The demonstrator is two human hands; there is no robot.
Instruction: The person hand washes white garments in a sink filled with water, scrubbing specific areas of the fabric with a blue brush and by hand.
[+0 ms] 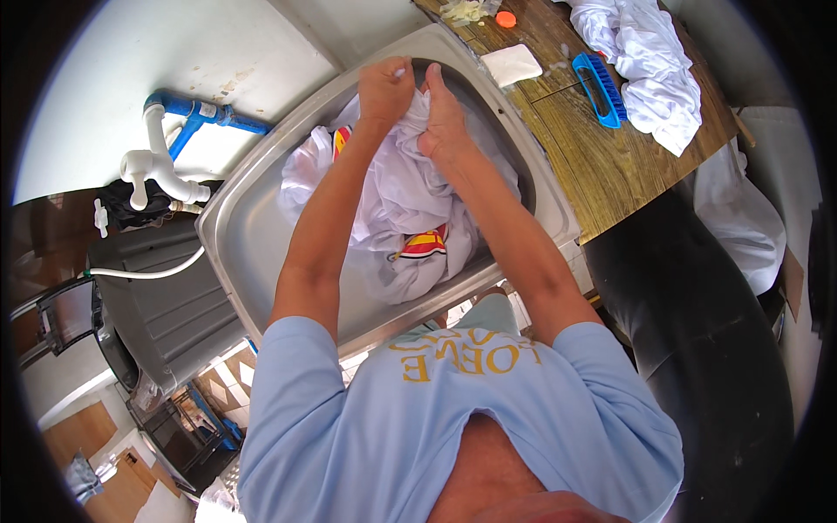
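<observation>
Wet white garments (pixel 397 192) with red and yellow patches lie bunched in a steel sink basin (pixel 253 257). At the far end of the basin, my left hand (pixel 386 90) is closed in a fist round a gathered part of the white cloth. Just right of it, my right hand (pixel 443 122) grips the same cloth, its fingers fairly straight and its thumb side against the fabric. A stretch of cloth runs up between both hands. My palms and part of the fabric are hidden.
A wooden counter (pixel 602 166) on the right bears a blue scrubbing brush (pixel 598 90), a white bar-like block (pixel 511 64), an orange cap (pixel 506 18) and more white cloth (pixel 649 70). A white tap (pixel 157 166) juts out at left. Nearby stands a dark grey plastic unit (pixel 166 296).
</observation>
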